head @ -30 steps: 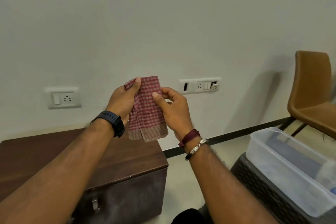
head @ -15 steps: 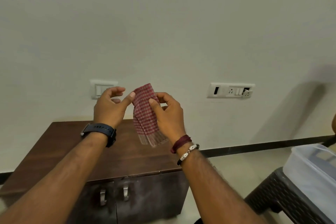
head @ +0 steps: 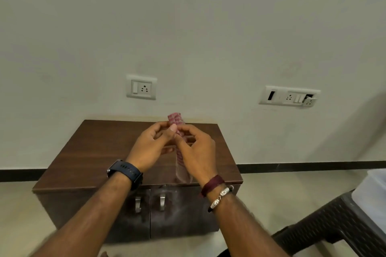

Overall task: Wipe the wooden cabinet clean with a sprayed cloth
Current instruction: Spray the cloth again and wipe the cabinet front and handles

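A low dark wooden cabinet (head: 94,152) with two doors and metal handles stands against the wall, directly below my hands. Both hands hold a folded red-checked cloth (head: 176,119) in the air above the cabinet top. My left hand (head: 150,148) pinches the cloth near its upper end with thumb and fingers. My right hand (head: 198,152) grips it from the other side, and the cloth's lower end hangs down between the two hands. Most of the cloth is hidden behind my fingers. No spray bottle is in view.
Two wall sockets sit above the cabinet, a single socket (head: 141,87) and a wider switch panel (head: 289,96). At the right edge a clear plastic bin (head: 373,194) rests on a dark woven stool (head: 325,223). Pale floor surrounds the cabinet.
The view has swung left and down, so the cabinet sits centred under my hands. My hands have come closer together and the cloth is folded narrower between them.
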